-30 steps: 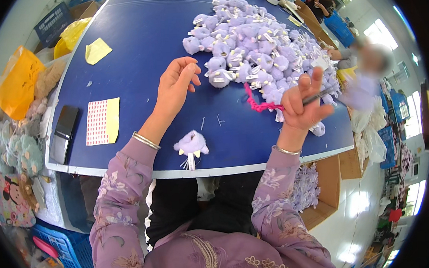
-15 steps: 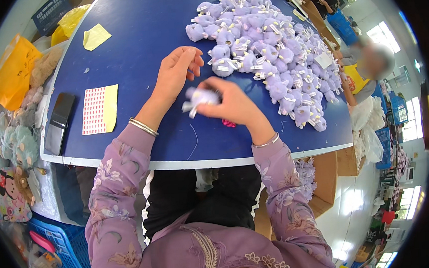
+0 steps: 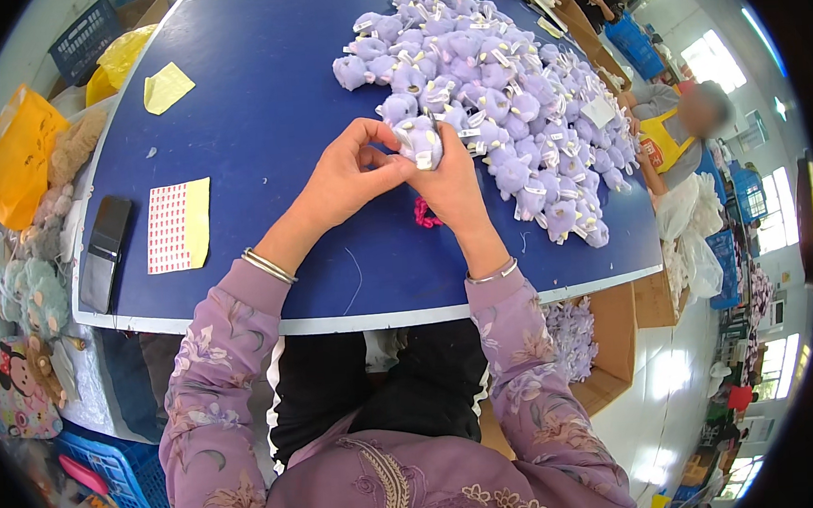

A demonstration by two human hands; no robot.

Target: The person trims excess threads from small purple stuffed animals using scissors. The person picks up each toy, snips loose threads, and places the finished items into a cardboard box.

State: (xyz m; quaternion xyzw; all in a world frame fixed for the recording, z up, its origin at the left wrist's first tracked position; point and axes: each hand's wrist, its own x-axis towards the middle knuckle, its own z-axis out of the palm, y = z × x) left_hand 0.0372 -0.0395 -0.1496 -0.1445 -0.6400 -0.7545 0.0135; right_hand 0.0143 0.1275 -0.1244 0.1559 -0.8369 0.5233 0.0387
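Note:
Both hands meet above the blue table (image 3: 259, 123), holding one small lilac plush toy (image 3: 418, 141) between them. My left hand (image 3: 346, 178) pinches the toy's left side with thumb and fingers. My right hand (image 3: 449, 182) grips it from the right and below; a white tag shows on the toy. A big heap of the same lilac plush toys (image 3: 498, 81) with white tags lies just beyond the hands, spreading to the right edge. A small pink-red item (image 3: 423, 214) lies on the table under my right wrist.
A sheet of red stickers on yellow backing (image 3: 177, 226) and a black phone (image 3: 107, 254) lie at the left. A yellow note (image 3: 165, 87) sits farther back. Yellow bags (image 3: 14, 157), plush toys and crates crowd the left side. A cardboard box (image 3: 607, 344) stands under the table's right. Another person (image 3: 687, 120) sits at the right.
The lilac toy that lay near the table's front edge was picked up by my right hand, brought to my left hand, and both now hold it farther up, near the heap.

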